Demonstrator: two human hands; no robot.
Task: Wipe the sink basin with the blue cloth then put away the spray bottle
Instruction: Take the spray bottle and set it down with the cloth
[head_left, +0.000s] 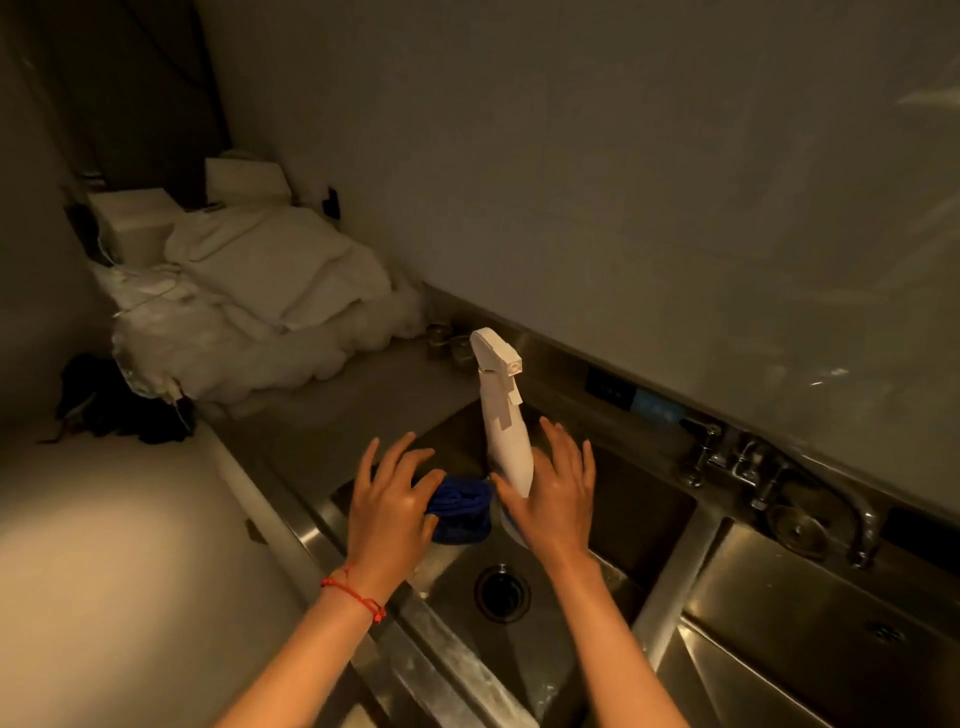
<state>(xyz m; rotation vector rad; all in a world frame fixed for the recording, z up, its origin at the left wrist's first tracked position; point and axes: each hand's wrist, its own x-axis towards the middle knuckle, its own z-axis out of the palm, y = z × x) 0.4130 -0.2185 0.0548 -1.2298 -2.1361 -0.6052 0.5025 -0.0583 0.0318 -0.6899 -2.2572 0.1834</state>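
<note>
In the middle of the frame both hands are hovering over the sink basin (639, 519), fingers spread and loose, grasping nothing. The left hand (392, 506) is hanging just above the blue cloth (462, 506), bunched on the basin floor, probably about to take it for wiping. The right hand (553, 496) is sitting just in front of the white spray bottle (504, 415), standing upright beside the cloth. Below them the drain (501, 592) is lying uncovered, leaving open floor for strokes. At right, the faucet (831, 499) is crowding the far rim.
</note>
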